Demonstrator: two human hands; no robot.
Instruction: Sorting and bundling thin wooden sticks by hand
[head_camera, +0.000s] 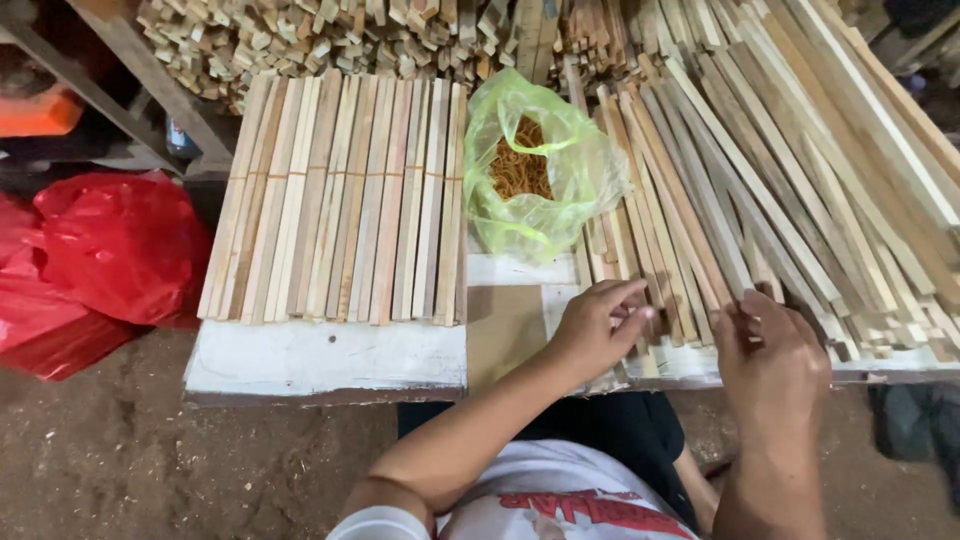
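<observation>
Down at the near edge of the surface, both hands work at the loose sticks. The left hand is curled, its fingers bent over the near ends of a few sticks and its thumb pressed against them from below, so it grips those ends. The right hand sits just beside it, back to the camera, with fingers narrowed onto the ends of neighbouring sticks; whether it pinches one or only touches them cannot be told. The two hands are close but apart.

These loose sticks fan out from the hands toward the far right, pale and brown, overlapping one another in a slanting heap. To their left, touching the heap, lies a green bag of thin clear plastic, open at the top, with a tangle of orange-brown rubber bands inside. Further left a tidy row of sticks lies side by side, flat, ends aligned at the near edge of the white surface. Behind everything, short offcuts are piled up. On the dirt floor at the left sits a red bag.
</observation>
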